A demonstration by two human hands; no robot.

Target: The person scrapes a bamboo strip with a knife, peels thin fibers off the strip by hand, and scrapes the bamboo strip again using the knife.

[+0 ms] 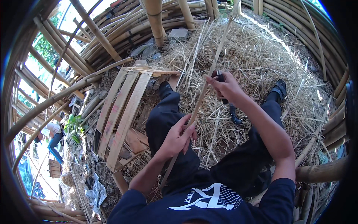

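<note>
A long, thin bamboo strip point(200, 98) slants from beside my left thigh up to the far middle. My left hand point(179, 137) is closed around its lower part. Farther along the strip, my right hand point(226, 87) grips a dark-handled tool point(220, 77), with the thumb and fingertips against the strip. Most of the tool is hidden by the fingers, and I cannot make out its blade. Below that hand, a black curved piece point(235, 116) shows over the shavings; whether it joins the tool, I cannot tell.
Pale bamboo shavings point(268, 56) cover the ground between and beyond my feet. A slatted wooden crate point(125, 112) stands left of my leg. Stacked bamboo poles point(126, 39) line the back, and an upright pole point(154, 18) rises near them. Another person point(56, 136) is far left.
</note>
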